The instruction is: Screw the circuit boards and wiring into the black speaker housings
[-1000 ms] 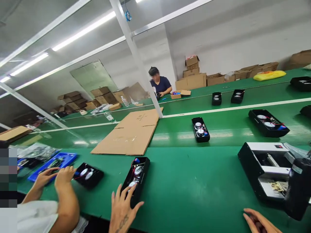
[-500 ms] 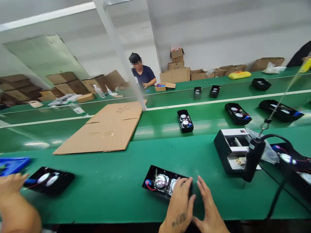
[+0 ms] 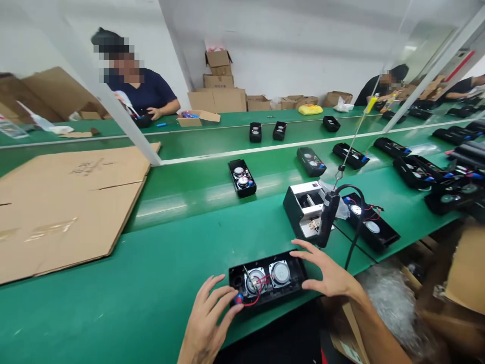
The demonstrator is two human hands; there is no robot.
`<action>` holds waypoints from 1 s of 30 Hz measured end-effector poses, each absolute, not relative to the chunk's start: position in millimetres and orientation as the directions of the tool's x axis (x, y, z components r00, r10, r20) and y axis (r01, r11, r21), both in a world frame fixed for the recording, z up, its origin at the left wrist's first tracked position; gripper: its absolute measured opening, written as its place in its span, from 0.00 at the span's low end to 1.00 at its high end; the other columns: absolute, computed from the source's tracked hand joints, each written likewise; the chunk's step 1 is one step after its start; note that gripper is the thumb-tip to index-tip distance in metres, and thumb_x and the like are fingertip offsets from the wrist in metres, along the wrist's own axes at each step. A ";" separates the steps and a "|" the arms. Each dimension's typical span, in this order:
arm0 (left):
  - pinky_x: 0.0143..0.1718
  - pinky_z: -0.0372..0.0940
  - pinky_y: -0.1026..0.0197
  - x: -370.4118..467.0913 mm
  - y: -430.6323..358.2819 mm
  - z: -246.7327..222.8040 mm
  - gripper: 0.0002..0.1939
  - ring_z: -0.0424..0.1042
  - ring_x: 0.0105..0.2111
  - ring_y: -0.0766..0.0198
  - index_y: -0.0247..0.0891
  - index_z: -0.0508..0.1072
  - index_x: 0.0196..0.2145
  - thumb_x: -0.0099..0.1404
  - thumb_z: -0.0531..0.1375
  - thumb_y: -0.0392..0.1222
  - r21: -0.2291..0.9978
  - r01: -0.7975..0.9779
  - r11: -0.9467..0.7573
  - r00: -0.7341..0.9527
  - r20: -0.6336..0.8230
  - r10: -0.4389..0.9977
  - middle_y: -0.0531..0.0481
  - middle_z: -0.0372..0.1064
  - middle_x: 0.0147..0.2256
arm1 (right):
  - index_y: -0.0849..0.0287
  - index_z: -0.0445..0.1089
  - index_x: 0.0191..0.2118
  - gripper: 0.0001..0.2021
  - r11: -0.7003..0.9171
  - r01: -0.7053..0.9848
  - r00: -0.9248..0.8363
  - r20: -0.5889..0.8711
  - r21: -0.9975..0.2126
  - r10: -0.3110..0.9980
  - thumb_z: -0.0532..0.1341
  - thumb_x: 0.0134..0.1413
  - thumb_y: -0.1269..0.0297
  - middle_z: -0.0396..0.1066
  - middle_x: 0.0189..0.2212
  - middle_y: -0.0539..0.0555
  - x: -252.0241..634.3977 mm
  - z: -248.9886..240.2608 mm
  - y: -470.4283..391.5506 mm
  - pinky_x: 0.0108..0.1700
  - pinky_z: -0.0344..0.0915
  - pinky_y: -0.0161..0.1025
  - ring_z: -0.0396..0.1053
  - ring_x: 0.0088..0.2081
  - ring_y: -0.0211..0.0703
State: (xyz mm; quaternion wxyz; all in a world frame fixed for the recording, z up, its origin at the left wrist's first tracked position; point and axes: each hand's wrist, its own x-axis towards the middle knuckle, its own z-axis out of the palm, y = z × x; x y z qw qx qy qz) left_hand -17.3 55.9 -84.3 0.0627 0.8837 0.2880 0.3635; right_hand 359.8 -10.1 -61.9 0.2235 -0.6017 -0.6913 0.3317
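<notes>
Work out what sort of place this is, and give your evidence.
Probably a small factory assembly line: open black speaker boxes dot the long green benches, and a power screwdriver hangs from a cord.

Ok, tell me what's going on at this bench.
Two bare hands are at an open black case on the green bench: the left hand by the blue part at one end, the right hand spread at the other. Two round speakers and red wires show inside it. A driver hangs by a small machine, with no hand on it. Across the way, a person in dark blue handles something black.
</notes>
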 end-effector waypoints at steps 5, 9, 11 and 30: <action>0.69 0.60 0.45 -7.9 49.2 -89.5 0.05 0.70 0.60 0.55 0.41 0.77 0.48 0.77 0.62 0.41 0.343 0.418 -0.841 0.587 0.605 0.538 0.49 0.77 0.42 | 0.67 0.82 0.42 0.20 0.053 0.524 0.034 0.082 -0.850 0.996 0.59 0.70 0.55 0.73 0.44 0.55 297.2 -54.8 18.1 0.54 0.66 0.16 0.71 0.45 0.19; 0.72 0.57 0.43 -3.1 53.4 -88.7 0.03 0.70 0.62 0.55 0.42 0.79 0.44 0.74 0.65 0.39 0.344 0.368 -0.864 0.630 0.590 0.504 0.50 0.77 0.41 | 0.60 0.82 0.48 0.17 0.009 0.697 -0.182 -0.164 -0.717 0.970 0.66 0.63 0.53 0.73 0.42 0.52 232.4 -53.2 47.3 0.49 0.60 0.20 0.67 0.41 0.22; 0.71 0.58 0.43 -1.4 55.7 -87.2 0.03 0.72 0.60 0.56 0.44 0.80 0.43 0.74 0.65 0.39 0.334 0.351 -0.875 0.653 0.582 0.484 0.51 0.78 0.41 | 0.58 0.81 0.50 0.17 -0.011 0.789 -0.232 -0.315 -0.614 0.921 0.65 0.61 0.56 0.73 0.43 0.51 217.3 -46.9 58.7 0.50 0.59 0.20 0.66 0.41 0.23; 0.64 0.69 0.52 30.4 56.5 -97.7 0.03 0.77 0.43 0.66 0.39 0.72 0.47 0.77 0.59 0.35 0.587 0.411 -0.697 0.458 0.528 0.715 0.52 0.75 0.40 | 0.53 0.83 0.54 0.19 0.184 0.569 -0.352 -0.036 -0.802 0.935 0.55 0.75 0.56 0.73 0.47 0.51 293.5 -68.7 -3.1 0.58 0.64 0.20 0.70 0.49 0.20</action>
